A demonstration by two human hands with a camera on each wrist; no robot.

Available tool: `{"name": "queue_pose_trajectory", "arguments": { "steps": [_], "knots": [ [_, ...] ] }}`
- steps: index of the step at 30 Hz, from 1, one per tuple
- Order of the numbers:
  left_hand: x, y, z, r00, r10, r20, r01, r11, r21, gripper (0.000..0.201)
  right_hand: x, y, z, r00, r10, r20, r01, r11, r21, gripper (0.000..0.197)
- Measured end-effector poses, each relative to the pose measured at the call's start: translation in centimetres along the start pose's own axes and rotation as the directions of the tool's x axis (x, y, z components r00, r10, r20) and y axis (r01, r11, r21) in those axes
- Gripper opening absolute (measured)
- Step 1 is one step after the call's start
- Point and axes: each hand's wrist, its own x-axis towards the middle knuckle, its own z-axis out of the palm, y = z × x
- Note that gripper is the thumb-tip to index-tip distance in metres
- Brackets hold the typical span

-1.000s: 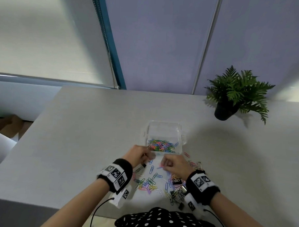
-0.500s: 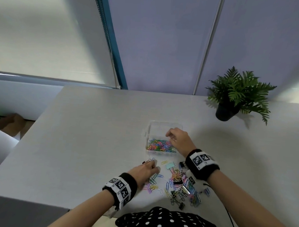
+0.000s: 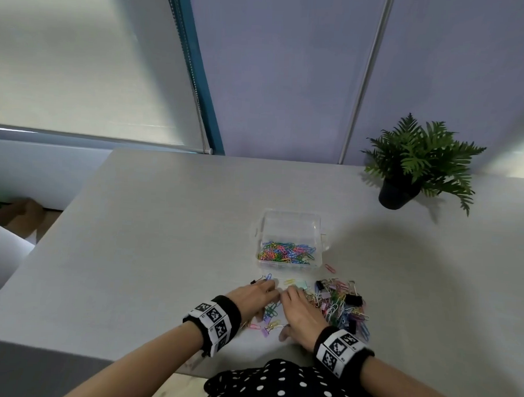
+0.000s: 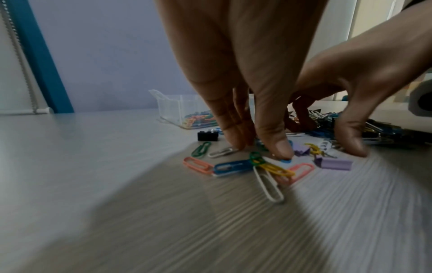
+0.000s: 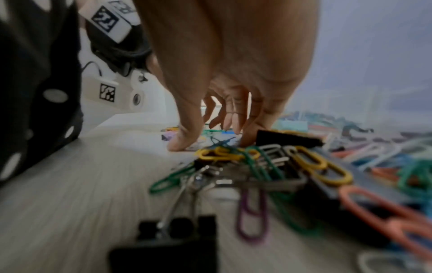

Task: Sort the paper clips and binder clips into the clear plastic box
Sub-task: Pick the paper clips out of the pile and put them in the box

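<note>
The clear plastic box [image 3: 291, 229] stands on the grey table [image 3: 163, 239], its near compartment holding several coloured paper clips [image 3: 287, 253]. A loose pile of paper clips and binder clips [image 3: 341, 304] lies in front of it. My left hand [image 3: 264, 291] points straight down, its fingertips [image 4: 236, 142] and thumb touching a white paper clip [image 4: 221, 152] and a blue one. My right hand [image 3: 294, 300] is right beside it, its thumb [image 5: 182, 142] and fingers touching the table at the pile's left edge. Neither hand visibly holds anything.
A small potted fern [image 3: 415, 169] stands at the far right of the table. A black binder clip [image 4: 208, 136] and a purple binder clip [image 4: 334, 163] lie near my left hand. The table's near edge runs just under my wrists.
My right hand has come back from over the box to the loose clips, next to my left hand. The left hand has stayed over the scattered clips.
</note>
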Motion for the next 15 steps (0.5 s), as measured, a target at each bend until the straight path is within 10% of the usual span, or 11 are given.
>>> {"name": "queue_pose_trajectory", "arguments": {
  "steps": [5, 15],
  "knots": [
    [0.3, 0.6, -0.4, 0.995, -0.101, -0.014, 0.100, 0.994, -0.043, 0.024, 1.2, 0.8, -0.2, 0.998, 0.029, -0.049, -0.020, 0.983, 0.180, 0.062],
    [-0.2, 0.7, 0.5, 0.978, -0.199, -0.069, 0.192, 0.977, -0.095, 0.043, 1.3, 0.8, -0.4, 0.996, -0.027, -0.080, 0.041, 0.983, 0.178, 0.014]
  ]
}}
